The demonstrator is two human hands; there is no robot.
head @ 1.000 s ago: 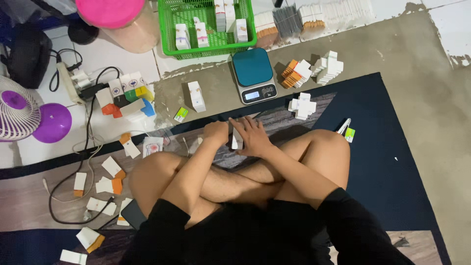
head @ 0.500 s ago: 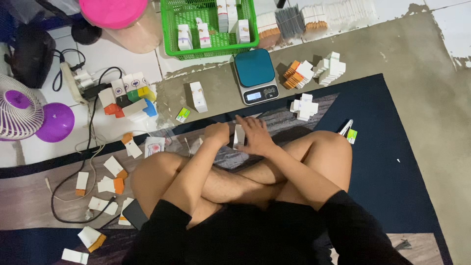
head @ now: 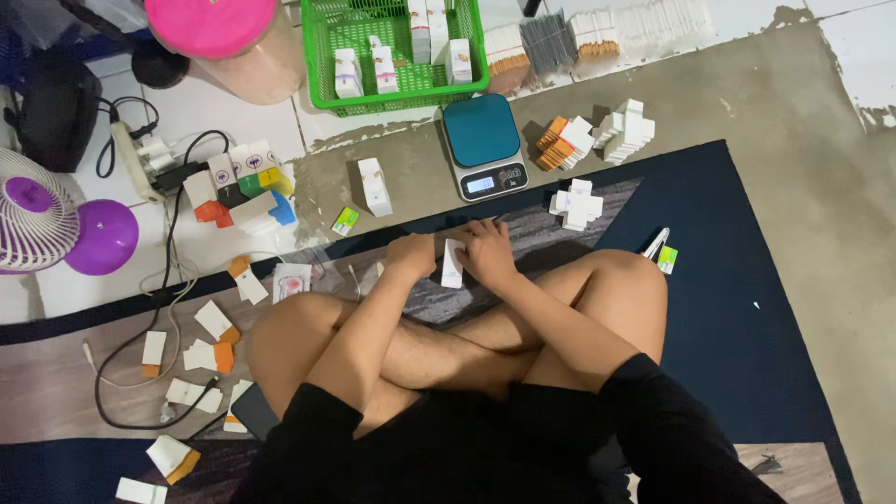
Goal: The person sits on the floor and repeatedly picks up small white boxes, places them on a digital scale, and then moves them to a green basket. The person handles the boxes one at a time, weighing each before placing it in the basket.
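Observation:
I sit cross-legged on a dark blue rug (head: 747, 308). A small white carton (head: 453, 263) stands upright on the rug in front of my shins. My left hand (head: 413, 254) presses its left side and my right hand (head: 487, 252) grips its right side. Just beyond my hands stands a kitchen scale (head: 483, 146) with a teal platform. A single white carton (head: 374, 186) lies left of the scale.
A green basket (head: 322, 56) with white cartons sits at the top. Piles of folded cartons (head: 597, 135) lie right of the scale, another pile (head: 576, 203) nearer. Loose flat cartons (head: 201, 355), a cable and a power strip (head: 140, 163) lie left, beside a purple fan (head: 42, 224).
Both hands have stayed on the small carton and shifted only slightly around it. Nothing else on the floor has moved.

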